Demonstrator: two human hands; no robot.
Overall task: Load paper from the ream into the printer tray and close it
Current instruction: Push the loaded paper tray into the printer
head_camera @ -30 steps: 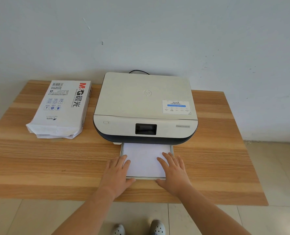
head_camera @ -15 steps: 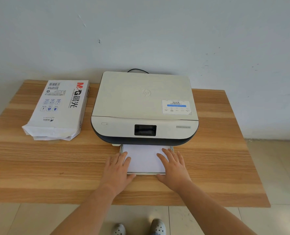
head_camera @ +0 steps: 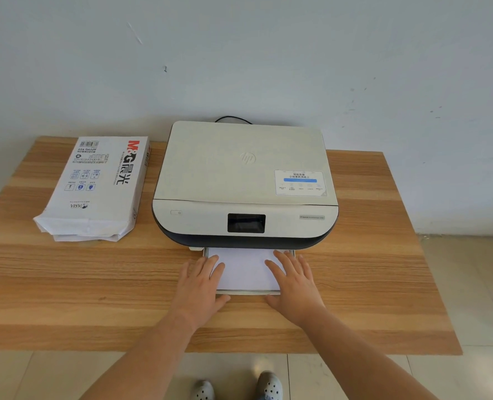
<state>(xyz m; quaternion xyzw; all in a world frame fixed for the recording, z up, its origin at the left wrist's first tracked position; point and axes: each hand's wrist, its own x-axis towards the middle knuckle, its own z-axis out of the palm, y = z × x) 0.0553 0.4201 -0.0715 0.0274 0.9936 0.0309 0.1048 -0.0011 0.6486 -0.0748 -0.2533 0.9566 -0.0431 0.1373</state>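
A white printer (head_camera: 244, 180) with a dark base stands at the back middle of the wooden table (head_camera: 66, 284). Its tray (head_camera: 246, 291) sticks out at the front, partly pulled out, with white paper (head_camera: 246, 269) lying in it. My left hand (head_camera: 200, 287) lies flat on the tray's left front corner, fingers spread over the paper edge. My right hand (head_camera: 293, 281) rests flat on the right front corner. Both thumbs sit against the tray's front edge. The white ream (head_camera: 98, 186), its near end torn open, lies left of the printer.
A black cable (head_camera: 232, 119) runs behind the printer against the grey wall. The table's front edge is near my forearms, and my shoes (head_camera: 236, 386) stand on the tiled floor below.
Both hands have moved away from me with the tray, which now sticks out less from the printer than before.
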